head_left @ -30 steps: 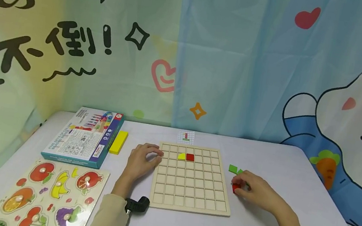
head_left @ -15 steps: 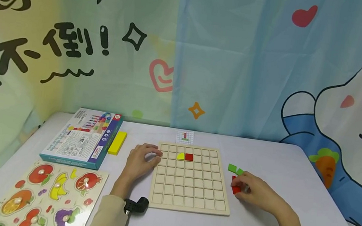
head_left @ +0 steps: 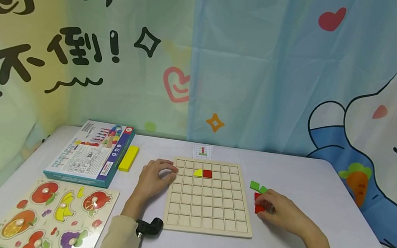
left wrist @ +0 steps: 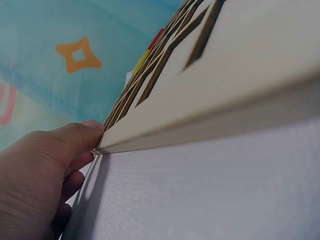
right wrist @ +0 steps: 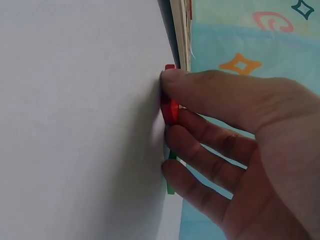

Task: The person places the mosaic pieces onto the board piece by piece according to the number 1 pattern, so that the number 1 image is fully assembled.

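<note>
Wooden and bright with fruit shapes, a puzzle lies far out to the left of the left hand, cut off by the picture's lower edge. Beyond it sits a game box with a yellow block beside it.

The left hand rests on the desk at the left edge of the grid board, fingers loosely curved, with the fingertips touching the board's rim and gripping nothing. On the board, between the two hands and toward the far side, a yellow piece and a red square sit in adjoining cells. A small pattern card lies just past the board; its picture is too small to read.

The right hand is just right of the board, thumb and fingers pinching a red piece that lies against the desk. Green pieces lie just beyond this hand.

The pinch looks shallow, so the red piece could slip out on lifting, and the knuckles could scatter the green pieces so close by. The fingers hide most of the red piece, so its shape cannot be told, nor whether a second red piece lies by it.
</note>
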### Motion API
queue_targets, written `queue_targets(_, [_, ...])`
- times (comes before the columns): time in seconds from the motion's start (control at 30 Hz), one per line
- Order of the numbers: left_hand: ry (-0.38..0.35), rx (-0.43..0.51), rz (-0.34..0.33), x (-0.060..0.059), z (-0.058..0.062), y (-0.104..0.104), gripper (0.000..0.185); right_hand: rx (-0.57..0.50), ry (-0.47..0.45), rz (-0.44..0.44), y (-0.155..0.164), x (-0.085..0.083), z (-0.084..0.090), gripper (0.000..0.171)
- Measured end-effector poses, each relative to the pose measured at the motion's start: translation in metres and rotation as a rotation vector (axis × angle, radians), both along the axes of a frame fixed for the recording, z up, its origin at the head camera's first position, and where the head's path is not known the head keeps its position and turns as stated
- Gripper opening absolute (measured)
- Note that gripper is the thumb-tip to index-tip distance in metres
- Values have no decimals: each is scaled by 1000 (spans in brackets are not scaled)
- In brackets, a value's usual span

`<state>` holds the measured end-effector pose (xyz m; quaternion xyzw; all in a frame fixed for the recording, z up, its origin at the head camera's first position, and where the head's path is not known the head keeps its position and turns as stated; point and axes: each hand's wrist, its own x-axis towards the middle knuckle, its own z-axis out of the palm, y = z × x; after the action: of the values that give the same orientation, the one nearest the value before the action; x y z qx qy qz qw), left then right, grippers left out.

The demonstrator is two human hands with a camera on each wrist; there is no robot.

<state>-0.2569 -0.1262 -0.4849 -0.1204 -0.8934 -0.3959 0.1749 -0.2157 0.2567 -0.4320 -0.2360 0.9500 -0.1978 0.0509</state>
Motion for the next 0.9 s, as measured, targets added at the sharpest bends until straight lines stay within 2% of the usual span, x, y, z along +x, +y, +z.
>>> queue_targets(0.17, [-67,0,5,0,1,-1,12,-16,29,4,-1,0,-1,21])
queue_targets(0.27, [-77,-6,6,-1,1,-1,12,-39,49,14,-2,0,-2,21])
queue_targets(0.7, [-59,-6,-7,-1,3,-2,12,-195,95,57,-14,-3,0,23])
queue_targets(0.9, [-62,-11,-3,-2,0,-2,13,-253,121,69,-22,-5,2,22])
